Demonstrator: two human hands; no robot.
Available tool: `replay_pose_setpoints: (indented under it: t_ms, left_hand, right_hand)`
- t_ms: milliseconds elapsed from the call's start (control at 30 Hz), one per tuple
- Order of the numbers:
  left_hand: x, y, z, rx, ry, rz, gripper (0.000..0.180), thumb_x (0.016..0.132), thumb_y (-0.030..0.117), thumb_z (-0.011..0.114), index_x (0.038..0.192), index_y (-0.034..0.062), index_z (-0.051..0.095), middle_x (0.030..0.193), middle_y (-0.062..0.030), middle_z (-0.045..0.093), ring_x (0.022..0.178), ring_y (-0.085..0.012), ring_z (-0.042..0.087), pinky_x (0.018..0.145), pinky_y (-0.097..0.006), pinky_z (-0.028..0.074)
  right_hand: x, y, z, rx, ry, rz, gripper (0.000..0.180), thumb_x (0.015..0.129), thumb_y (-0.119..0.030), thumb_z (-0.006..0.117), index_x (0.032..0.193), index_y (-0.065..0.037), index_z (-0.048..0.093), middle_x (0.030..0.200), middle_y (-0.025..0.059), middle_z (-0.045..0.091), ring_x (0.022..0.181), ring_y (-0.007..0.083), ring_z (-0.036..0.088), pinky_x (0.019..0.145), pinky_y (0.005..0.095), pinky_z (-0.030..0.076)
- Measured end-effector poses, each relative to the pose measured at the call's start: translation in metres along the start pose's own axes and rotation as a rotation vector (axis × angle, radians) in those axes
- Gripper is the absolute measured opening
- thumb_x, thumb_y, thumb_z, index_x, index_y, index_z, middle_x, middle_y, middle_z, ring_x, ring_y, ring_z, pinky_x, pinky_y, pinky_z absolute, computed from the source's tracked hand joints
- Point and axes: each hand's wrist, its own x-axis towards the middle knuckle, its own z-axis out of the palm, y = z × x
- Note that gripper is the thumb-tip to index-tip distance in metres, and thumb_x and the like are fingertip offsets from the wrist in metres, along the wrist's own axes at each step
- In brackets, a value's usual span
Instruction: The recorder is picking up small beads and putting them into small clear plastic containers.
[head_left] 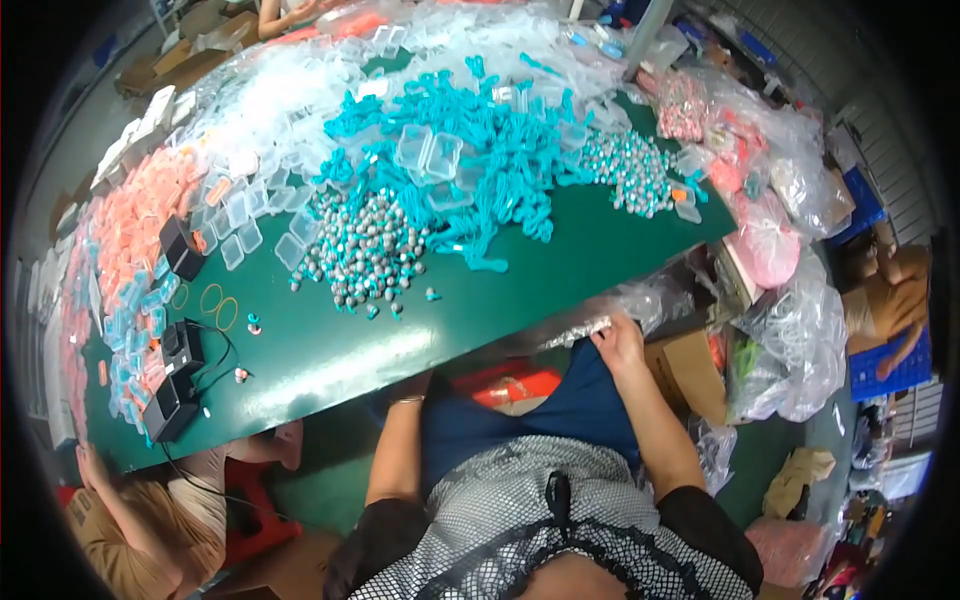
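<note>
Sitting at a green table [560, 285], the person I'm watching has both hands low at its near edge, in the head view. At four o'clock from the middle, the right hand [622, 345] has bent fingers beside crumpled clear plastic [655, 298], over a navy-clad knee [585, 385]; I cannot tell whether it pinches anything. That plastic lies under the table's edge, from four to three o'clock. At seven, the left hand [414, 384] is mostly hidden in shadow under the edge, its grip impossible to tell. On the tabletop, teal cords [510, 195] heap at twelve, grey-and-teal beads [365, 250] at ten, and coral pieces [145, 205] between nine and ten. A co-worker's hand [92, 468] touches the table's edge at eight.
</note>
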Motion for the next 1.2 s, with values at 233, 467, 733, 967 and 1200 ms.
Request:
replay_pose_setpoints:
  t_ms: [233,467,733,967,1200]
  left_hand:
    - [0.085,0.014,-0.136,-0.466,-0.633,-0.221,0.055,0.084,0.04,0.067,0.128,0.0078,0.06,0.129,-0.0161,0.06,0.12,-0.0404,0.054,0.104,-0.051,0.041]
    - [0.114,0.073,-0.128,-0.609,-0.843,-0.062,0.061,0.083,0.039,0.07,0.135,0.012,0.054,0.143,-0.0196,0.048,0.13,-0.0379,0.047,0.107,-0.049,0.04]
    - [0.099,0.047,-0.119,-0.784,-0.844,0.093,0.048,0.089,0.03,0.064,0.132,0.0103,0.056,0.137,-0.0215,0.054,0.124,-0.0359,0.054,0.103,-0.046,0.044]
    - [0.092,0.075,-0.122,-0.925,-1.022,0.121,0.039,0.094,0.015,0.054,0.133,0.01,0.054,0.117,-0.0249,0.064,0.105,-0.0403,0.063,0.09,-0.047,0.05]
    - [0.039,0.089,-0.114,-0.857,-0.948,0.171,0.048,0.092,0.019,0.054,0.14,0.0222,0.047,0.105,-0.0202,0.065,0.087,-0.0398,0.067,0.074,-0.05,0.055]
  right_hand:
    - [0.01,0.01,0.005,-0.244,0.085,0.024,0.017,0.094,-0.006,0.049,0.107,-0.011,0.058,0.095,0.0027,0.06,0.088,0.0195,0.059,0.077,0.045,0.051]
    - [0.006,0.017,0.023,-0.21,0.175,0.075,0.019,0.092,0.001,0.047,0.108,-0.006,0.055,0.094,0.0076,0.057,0.078,0.0204,0.054,0.083,0.0523,0.057]
    - [0.022,0.005,0.033,-0.454,0.284,-0.137,0.027,0.092,-0.005,0.042,0.113,-0.007,0.058,0.096,0.0048,0.057,0.078,0.0176,0.052,0.071,0.0372,0.052]
    - [0.054,0.018,0.014,-0.616,0.282,-0.241,0.028,0.086,-0.006,0.05,0.113,-0.007,0.06,0.108,0.0045,0.06,0.085,0.0181,0.052,0.066,0.0352,0.041]
    - [-0.043,0.01,0.048,-1.311,0.288,-1.397,0.052,0.071,-0.011,0.07,0.121,-0.004,0.059,0.114,0.0222,0.059,0.12,0.0374,0.05,0.109,0.0474,0.034]
